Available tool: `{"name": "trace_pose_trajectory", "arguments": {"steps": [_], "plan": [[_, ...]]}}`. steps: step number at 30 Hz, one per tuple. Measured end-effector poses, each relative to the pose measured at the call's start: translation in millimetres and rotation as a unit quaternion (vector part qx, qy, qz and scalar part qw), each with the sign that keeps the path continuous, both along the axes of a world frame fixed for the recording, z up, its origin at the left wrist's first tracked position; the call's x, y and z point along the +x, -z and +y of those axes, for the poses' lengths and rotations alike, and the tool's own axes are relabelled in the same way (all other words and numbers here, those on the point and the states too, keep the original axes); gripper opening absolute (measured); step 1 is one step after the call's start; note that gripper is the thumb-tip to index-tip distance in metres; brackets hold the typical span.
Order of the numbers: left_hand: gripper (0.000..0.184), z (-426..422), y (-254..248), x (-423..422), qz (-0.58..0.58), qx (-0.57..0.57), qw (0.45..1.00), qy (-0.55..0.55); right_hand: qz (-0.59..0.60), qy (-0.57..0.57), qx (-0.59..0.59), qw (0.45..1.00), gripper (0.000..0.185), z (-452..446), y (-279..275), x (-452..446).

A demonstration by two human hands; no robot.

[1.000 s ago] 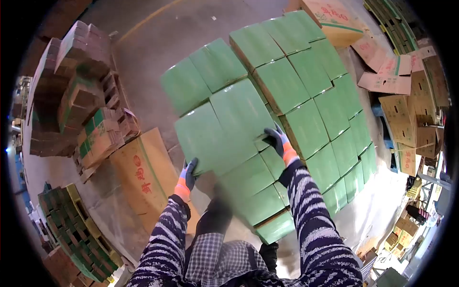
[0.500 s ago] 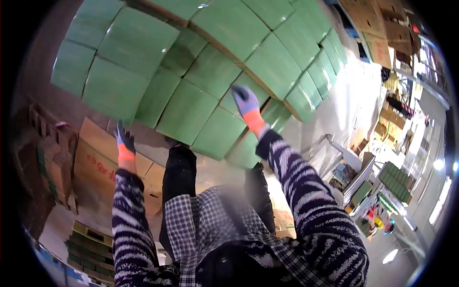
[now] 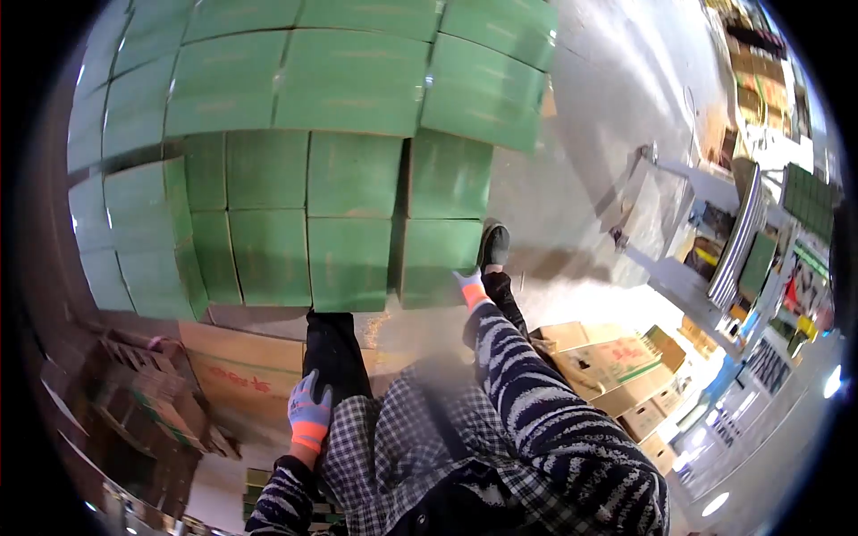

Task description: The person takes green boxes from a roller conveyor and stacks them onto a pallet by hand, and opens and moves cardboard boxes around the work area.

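My right hand (image 3: 470, 288), in a grey and orange work glove, is at the lower right corner of a green carton (image 3: 441, 261). It appears to touch the carton's side, with thumb and fingers apart. A narrow dark gap separates this carton from the neighbouring green carton (image 3: 349, 263). Another green carton (image 3: 450, 176) sits directly above it in the view. My left hand (image 3: 310, 409), gloved the same way, lies by my left thigh with its fingers spread and nothing in them.
Further green cartons (image 3: 349, 82) form a large stack beyond. Flattened brown cardboard (image 3: 246, 366) and a wooden pallet (image 3: 143, 357) are at left. Brown boxes (image 3: 617, 366) stand at right, near a metal-framed machine (image 3: 688, 268). My shoe (image 3: 494, 246) is beside the stack.
The view has turned and shifted. My right hand has moved from over the stack to the lower right carton. My left hand has dropped from near the cartons to my thigh.
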State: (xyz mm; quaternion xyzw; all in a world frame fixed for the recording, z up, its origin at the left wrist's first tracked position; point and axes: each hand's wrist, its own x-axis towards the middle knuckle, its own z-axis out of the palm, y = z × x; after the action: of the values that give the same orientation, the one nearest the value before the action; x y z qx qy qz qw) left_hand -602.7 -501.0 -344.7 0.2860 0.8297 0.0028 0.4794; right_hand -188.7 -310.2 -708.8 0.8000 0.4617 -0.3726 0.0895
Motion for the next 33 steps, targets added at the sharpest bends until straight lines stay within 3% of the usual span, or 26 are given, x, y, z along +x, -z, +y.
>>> {"name": "trace_pose_trajectory", "arguments": {"steps": [1,2,4,7,9,11,12,13,14,17,18,20,22,23,25,28,31,32,33], "plan": [[0.045,8,-2,3,0.002,-0.009,1.0,0.022,-0.022,0.062,-0.04,0.997,0.084,23,-65,-52],[0.044,12,-1,6,0.006,-0.018,0.999,0.027,-0.047,0.037,-0.013,0.998,0.085,23,-74,-61],[0.043,13,2,8,0.016,-0.031,0.999,0.033,0.007,0.097,-0.132,0.986,0.115,48,-122,-80],[0.041,32,-7,12,0.037,-0.071,0.995,0.064,0.064,0.016,0.006,0.998,0.116,20,-98,-58],[0.041,33,-15,15,0.064,-0.059,0.991,0.099,-0.005,-0.043,-0.097,0.994,0.111,65,-179,-74],[0.037,35,-25,16,0.08,-0.083,0.983,0.146,-0.01,-0.111,-0.084,0.99,0.104,86,-235,-77],[0.037,36,-32,20,0.109,-0.056,0.975,0.185,-0.024,-0.143,-0.029,0.989,0.103,83,-226,-72],[0.036,34,-34,22,0.139,-0.039,0.967,0.21,0.011,-0.162,-0.07,0.984,0.097,115,-277,-71],[0.033,28,-31,26,0.211,-0.008,0.944,0.253,0.071,-0.1,0.009,0.992,0.087,133,-317,-63],[0.039,45,-41,40,0.221,-0.013,0.896,0.386,0.136,-0.121,0.264,0.947,0.078,210,-441,-11],[0.036,68,-45,56,0.15,-0.108,0.904,0.385,0.134,-0.14,0.33,0.924,0.077,238,-479,12],[0.036,114,-39,81,0.027,-0.151,0.928,0.34,0.081,-0.127,0.427,0.891,0.074,293,-570,64],[0.044,158,-50,117,-0.046,-0.092,0.943,0.317,0.05,-0.09,0.487,0.867,0.077,340,-590,142],[0.049,172,-47,135,-0.078,-0.004,0.962,0.263,-0.083,-0.139,0.511,0.844,0.079,365,-629,181],[0.049,224,-57,168,-0.134,0.039,0.968,0.206,-0.132,-0.071,0.545,0.825,0.091,411,-672,250],[0.047,314,-98,229,-0.178,0.117,0.963,0.165,-0.299,-0.038,0.481,0.823,0.106,459,-691,353],[0.045,406,-153,297,-0.254,0.204,0.94,0.103,-0.323,0.01,0.407,0.854,0.109,476,-696,417],[0.042,424,-123,307,-0.332,0.224,0.916,0.029,-0.317,0.031,0.308,0.896,0.106,474,-701,422],[0.045,454,-130,322,-0.272,0.221,0.93,0.111,-0.282,0.035,0.302,0.91,0.103,472,-695,420]]}}
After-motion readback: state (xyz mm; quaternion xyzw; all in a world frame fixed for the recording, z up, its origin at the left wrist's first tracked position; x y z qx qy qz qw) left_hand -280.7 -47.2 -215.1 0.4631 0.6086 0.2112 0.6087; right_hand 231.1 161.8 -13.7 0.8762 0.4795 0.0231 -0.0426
